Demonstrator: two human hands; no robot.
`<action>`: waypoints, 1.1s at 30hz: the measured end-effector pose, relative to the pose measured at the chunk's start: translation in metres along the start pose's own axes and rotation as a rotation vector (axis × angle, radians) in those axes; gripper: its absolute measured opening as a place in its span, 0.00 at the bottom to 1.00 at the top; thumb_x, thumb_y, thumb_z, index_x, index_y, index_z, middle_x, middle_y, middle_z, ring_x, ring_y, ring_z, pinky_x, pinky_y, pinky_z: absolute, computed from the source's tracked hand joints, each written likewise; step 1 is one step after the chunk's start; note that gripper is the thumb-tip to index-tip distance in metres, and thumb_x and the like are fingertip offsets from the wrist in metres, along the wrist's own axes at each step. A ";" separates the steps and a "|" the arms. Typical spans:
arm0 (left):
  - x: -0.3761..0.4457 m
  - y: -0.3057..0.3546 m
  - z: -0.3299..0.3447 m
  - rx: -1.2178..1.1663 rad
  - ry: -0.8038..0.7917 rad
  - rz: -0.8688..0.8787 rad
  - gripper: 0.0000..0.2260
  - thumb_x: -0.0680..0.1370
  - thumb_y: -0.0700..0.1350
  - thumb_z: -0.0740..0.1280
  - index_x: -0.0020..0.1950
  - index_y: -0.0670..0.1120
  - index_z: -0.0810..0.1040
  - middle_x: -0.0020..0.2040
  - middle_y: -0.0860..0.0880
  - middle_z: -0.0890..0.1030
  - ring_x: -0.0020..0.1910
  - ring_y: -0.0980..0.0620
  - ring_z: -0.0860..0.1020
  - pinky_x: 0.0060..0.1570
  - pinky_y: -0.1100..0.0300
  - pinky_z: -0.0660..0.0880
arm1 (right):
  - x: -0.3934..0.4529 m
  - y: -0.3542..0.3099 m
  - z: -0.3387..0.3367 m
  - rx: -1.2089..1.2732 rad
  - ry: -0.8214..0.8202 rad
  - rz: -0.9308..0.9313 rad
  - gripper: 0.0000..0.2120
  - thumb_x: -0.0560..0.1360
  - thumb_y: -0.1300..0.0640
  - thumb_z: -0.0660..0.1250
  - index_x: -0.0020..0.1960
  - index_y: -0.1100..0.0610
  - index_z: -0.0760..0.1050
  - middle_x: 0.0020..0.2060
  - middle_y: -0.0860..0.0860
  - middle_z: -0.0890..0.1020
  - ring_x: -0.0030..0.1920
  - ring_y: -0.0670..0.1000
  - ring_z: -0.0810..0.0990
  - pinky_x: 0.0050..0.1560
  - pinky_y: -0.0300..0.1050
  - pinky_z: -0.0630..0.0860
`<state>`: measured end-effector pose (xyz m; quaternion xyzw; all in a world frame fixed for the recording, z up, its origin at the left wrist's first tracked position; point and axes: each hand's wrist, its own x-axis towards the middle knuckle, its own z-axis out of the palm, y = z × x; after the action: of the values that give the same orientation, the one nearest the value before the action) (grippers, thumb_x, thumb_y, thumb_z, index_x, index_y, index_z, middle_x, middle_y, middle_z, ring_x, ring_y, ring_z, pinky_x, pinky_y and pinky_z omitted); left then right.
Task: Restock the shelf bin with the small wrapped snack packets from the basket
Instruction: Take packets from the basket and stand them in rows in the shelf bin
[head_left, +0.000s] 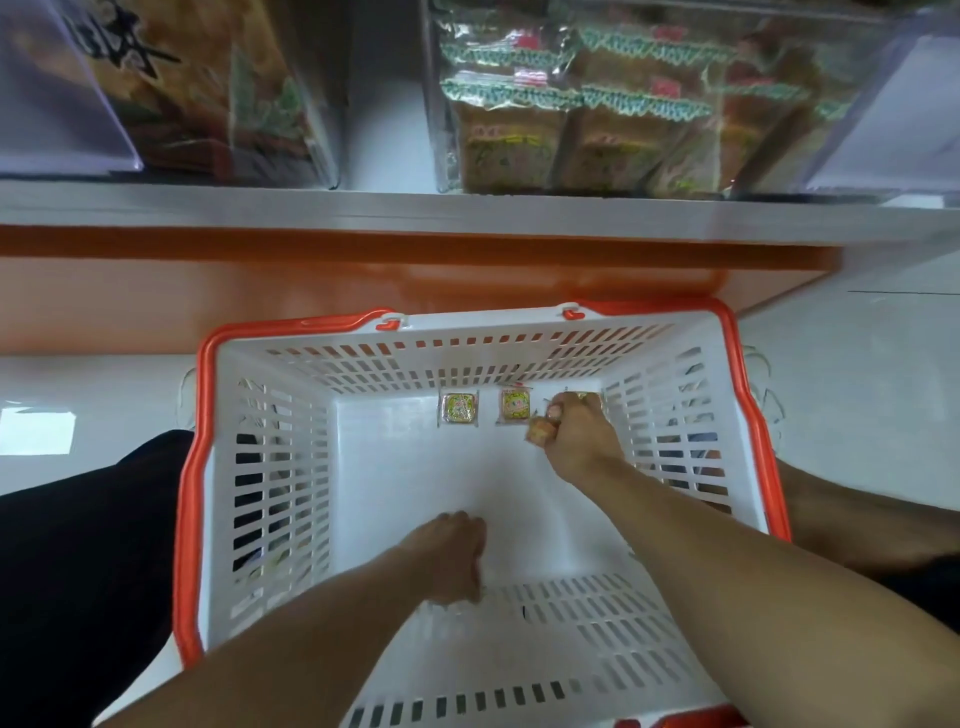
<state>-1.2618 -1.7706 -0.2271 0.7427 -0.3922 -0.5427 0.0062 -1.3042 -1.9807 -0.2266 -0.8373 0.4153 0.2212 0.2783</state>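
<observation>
A white basket (280, 467) with an orange rim stands on the floor below the shelf. Two small square wrapped packets lie at its far wall, one (458, 408) to the left and one (515, 405) beside it. My right hand (576, 439) reaches to the far right corner and holds a small packet (539, 431) in curled fingers, with another packet partly hidden under the fingertips. My left hand (457, 558) is low at the basket's near side, fingers curled downward; what it holds, if anything, is hidden. The clear shelf bin (649, 104) above holds several brown packets.
A white shelf edge (467, 208) with an orange panel (363, 291) below runs across the view. A second clear bin (208, 88) with a large snack bag stands at left. My dark-clothed leg (88, 545) is left of the basket, on a white tiled floor (857, 389).
</observation>
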 end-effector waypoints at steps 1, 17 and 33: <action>0.000 0.000 -0.001 -0.046 -0.021 -0.040 0.19 0.71 0.46 0.76 0.59 0.46 0.75 0.57 0.47 0.81 0.54 0.46 0.80 0.47 0.56 0.76 | -0.002 0.001 0.001 -0.067 0.030 -0.027 0.13 0.77 0.55 0.67 0.61 0.54 0.73 0.61 0.55 0.71 0.55 0.57 0.75 0.51 0.46 0.73; 0.016 -0.008 -0.036 -0.255 0.292 -0.085 0.24 0.76 0.48 0.70 0.71 0.53 0.68 0.51 0.50 0.85 0.48 0.48 0.83 0.48 0.54 0.80 | -0.004 0.011 0.000 0.040 0.015 -0.057 0.17 0.74 0.52 0.71 0.58 0.56 0.71 0.56 0.54 0.73 0.59 0.58 0.68 0.54 0.51 0.72; 0.045 -0.010 -0.078 -0.039 0.427 -0.308 0.24 0.77 0.42 0.71 0.71 0.45 0.69 0.73 0.40 0.63 0.60 0.40 0.78 0.60 0.48 0.79 | 0.003 -0.010 0.014 0.253 -0.327 -0.064 0.51 0.62 0.61 0.79 0.76 0.37 0.57 0.60 0.53 0.63 0.52 0.62 0.76 0.43 0.55 0.83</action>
<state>-1.1884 -1.8227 -0.2356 0.8911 -0.2538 -0.3757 0.0201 -1.2959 -1.9681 -0.2360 -0.7614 0.3624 0.2912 0.4518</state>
